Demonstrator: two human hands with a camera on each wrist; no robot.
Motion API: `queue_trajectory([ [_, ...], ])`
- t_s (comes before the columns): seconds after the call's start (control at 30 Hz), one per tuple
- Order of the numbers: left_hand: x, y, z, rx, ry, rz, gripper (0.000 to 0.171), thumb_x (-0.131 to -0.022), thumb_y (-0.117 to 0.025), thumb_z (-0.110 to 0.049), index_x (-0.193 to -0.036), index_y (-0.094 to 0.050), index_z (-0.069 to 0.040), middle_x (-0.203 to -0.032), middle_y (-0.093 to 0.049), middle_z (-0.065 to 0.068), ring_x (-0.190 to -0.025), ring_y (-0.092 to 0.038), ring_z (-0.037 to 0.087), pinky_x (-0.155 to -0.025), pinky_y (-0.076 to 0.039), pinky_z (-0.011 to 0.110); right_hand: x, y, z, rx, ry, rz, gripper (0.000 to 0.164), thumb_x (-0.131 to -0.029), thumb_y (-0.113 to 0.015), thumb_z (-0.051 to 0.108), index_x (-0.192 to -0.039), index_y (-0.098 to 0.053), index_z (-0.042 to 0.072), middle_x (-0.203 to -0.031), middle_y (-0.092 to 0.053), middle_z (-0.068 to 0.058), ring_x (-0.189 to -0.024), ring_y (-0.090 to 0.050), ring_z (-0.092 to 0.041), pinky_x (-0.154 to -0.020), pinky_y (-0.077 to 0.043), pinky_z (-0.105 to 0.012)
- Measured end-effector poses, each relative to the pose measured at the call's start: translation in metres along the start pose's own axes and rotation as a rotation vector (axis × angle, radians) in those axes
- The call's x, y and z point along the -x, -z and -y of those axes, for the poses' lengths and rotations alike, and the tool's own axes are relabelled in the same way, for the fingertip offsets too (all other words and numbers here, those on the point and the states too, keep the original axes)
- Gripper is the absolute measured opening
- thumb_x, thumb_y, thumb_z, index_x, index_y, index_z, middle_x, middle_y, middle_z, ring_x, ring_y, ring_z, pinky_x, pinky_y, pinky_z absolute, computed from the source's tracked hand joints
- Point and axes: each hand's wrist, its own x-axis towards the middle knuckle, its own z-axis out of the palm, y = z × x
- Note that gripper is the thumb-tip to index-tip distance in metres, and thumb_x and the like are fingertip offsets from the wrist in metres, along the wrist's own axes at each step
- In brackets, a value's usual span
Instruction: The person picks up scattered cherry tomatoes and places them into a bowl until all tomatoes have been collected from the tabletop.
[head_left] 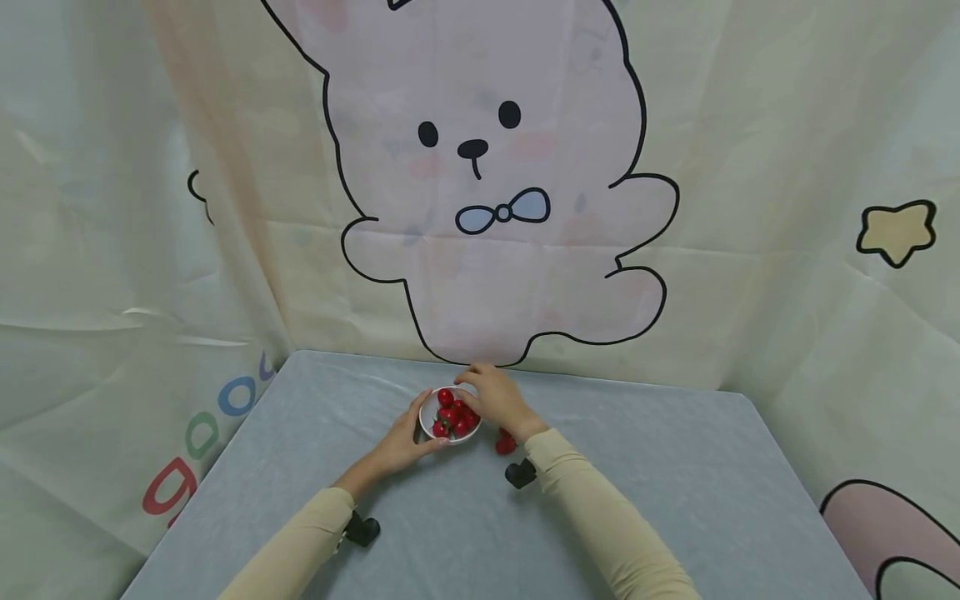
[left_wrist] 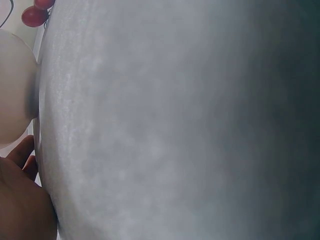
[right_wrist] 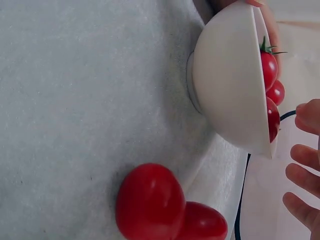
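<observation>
A white bowl [head_left: 431, 410] holds several red cherry tomatoes [head_left: 460, 428], and in the right wrist view one tomato [right_wrist: 269, 70] shows a green stem. My left hand [head_left: 402, 440] grips the bowl from its left side, thumb along the near rim and fingers round the far side. Over the bowl's right rim is my right hand [head_left: 497, 400]; its fingers [right_wrist: 304, 179] are spread and loosely bent in the right wrist view, with nothing between them. Loose red tomatoes [right_wrist: 150, 202] lie on the cloth to the right of the bowl, partly hidden by the right wrist in the head view.
A pale blue-grey cloth covers the table [head_left: 450, 533]. Behind it hangs a light curtain [head_left: 750, 167] printed with a cartoon animal. Dark wrist-camera mounts [head_left: 521, 473] sit at both cuffs.
</observation>
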Motion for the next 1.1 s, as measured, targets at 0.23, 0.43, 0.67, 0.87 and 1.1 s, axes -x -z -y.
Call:
queue_trajectory([
  [0.23,-0.002,-0.001,0.001,0.009,-0.012,-0.004,0.101,-0.083,-0.076,-0.049,-0.159,-0.015,-0.025,-0.159,-0.033,0.018,-0.146,-0.034,0.041,-0.115,-0.031,0.062,0.008,0.008,-0.009,-0.01,-0.048,0.0,0.023,-0.094,-0.068,0.028,-0.114,-0.072,0.016,-0.118,-0.065,-0.004,-0.112,-0.06,-0.022,-0.096,-0.054,-0.041],
  [0.43,-0.001,0.0,-0.001,0.019,-0.003,0.0,0.101,-0.082,-0.077,-0.05,-0.158,-0.015,-0.027,-0.159,-0.033,0.017,-0.146,-0.033,0.04,-0.116,-0.03,0.064,0.025,0.018,-0.019,-0.012,-0.083,0.011,0.023,-0.093,-0.068,0.029,-0.112,-0.072,0.016,-0.117,-0.064,-0.004,-0.109,-0.061,-0.022,-0.09,-0.055,-0.041],
  [0.67,0.002,0.001,-0.004,0.011,0.026,0.006,0.101,-0.081,-0.076,-0.052,-0.158,-0.015,-0.028,-0.16,-0.03,0.018,-0.148,-0.03,0.042,-0.115,-0.029,0.066,0.046,0.019,-0.032,-0.027,-0.085,0.009,0.022,-0.091,-0.07,0.03,-0.107,-0.074,0.015,-0.111,-0.064,-0.002,-0.104,-0.061,-0.02,-0.09,-0.054,-0.039],
  [0.87,0.001,0.001,-0.003,-0.004,0.037,0.008,0.102,-0.081,-0.076,-0.053,-0.158,-0.013,-0.031,-0.161,-0.03,0.015,-0.148,-0.029,0.04,-0.115,-0.029,0.066,0.06,0.018,-0.04,-0.045,-0.085,0.027,0.023,-0.09,-0.072,0.03,-0.104,-0.075,0.013,-0.109,-0.066,-0.004,-0.104,-0.062,-0.023,-0.093,-0.053,-0.043],
  [1.1,0.0,0.0,-0.003,-0.003,0.038,0.011,0.104,-0.08,-0.077,-0.053,-0.159,-0.013,-0.03,-0.161,-0.03,0.015,-0.148,-0.03,0.04,-0.115,-0.03,0.065,0.075,0.015,-0.045,-0.055,-0.093,0.086,0.025,-0.088,-0.075,0.031,-0.104,-0.075,0.013,-0.111,-0.066,-0.005,-0.108,-0.059,-0.023,-0.095,-0.052,-0.044],
])
